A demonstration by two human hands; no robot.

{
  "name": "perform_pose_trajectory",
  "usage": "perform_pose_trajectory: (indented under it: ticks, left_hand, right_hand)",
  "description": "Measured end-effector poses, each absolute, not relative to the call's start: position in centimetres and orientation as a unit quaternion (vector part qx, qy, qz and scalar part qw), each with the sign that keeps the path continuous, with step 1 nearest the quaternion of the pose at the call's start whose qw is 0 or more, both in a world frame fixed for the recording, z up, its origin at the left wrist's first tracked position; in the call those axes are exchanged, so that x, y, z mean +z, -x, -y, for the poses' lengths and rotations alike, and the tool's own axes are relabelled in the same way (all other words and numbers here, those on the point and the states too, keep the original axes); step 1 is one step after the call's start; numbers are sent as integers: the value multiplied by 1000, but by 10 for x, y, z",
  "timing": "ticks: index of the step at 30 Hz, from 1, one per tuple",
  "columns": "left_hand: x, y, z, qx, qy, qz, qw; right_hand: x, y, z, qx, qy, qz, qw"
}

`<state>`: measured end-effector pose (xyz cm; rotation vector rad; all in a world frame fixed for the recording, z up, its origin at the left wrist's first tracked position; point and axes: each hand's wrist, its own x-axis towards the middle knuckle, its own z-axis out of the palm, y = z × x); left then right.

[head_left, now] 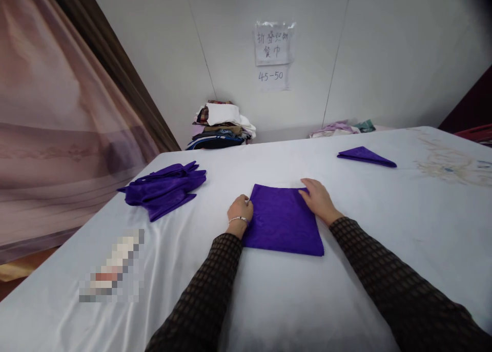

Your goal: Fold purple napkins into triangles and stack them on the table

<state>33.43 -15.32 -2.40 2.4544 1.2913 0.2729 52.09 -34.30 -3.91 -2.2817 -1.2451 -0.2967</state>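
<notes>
A purple cloth napkin (284, 221), folded into a near-square, lies flat on the white-covered table in front of me. At its left edge is my left hand (240, 212), its fingers curled closed on the cloth; a bracelet circles that wrist. My right hand (320, 202) is at the far right corner, with the thumb over the cloth and the fingers along the far edge, closed on that corner. Part of the corner is hidden by the hand. Farther right lies another purple napkin (365, 156), folded into a narrow triangle. A loose heap of purple napkins (165, 188) sits to the left.
The table's white cloth (192, 301) has creases at the left. A blurred-out object (113, 270) lies there. Behind the table are a stack of folded clothes (221, 126) and more fabric (334, 129). Handwritten paper signs (272, 47) hang on the wall; a curtain (69, 111) drapes at left.
</notes>
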Motion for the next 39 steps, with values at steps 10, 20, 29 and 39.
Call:
perform_pose_trajectory:
  ticks: [10,20,29,39]
  left_hand:
    - [-29,-333,150,97,-873,-440,187]
    - [-19,-301,176,175,-940,-231,178]
    - [-42,-276,206,60,-983,-143,97]
    - [-45,-275,203,30,-984,-136,115]
  right_hand:
    - [-48,-485,330,59,801,587,104]
    - [-48,-487,330,58,807,584,68]
    - [-11,-461,290,77,758,642,85]
    - [-28,-458,226,107,729,673,64]
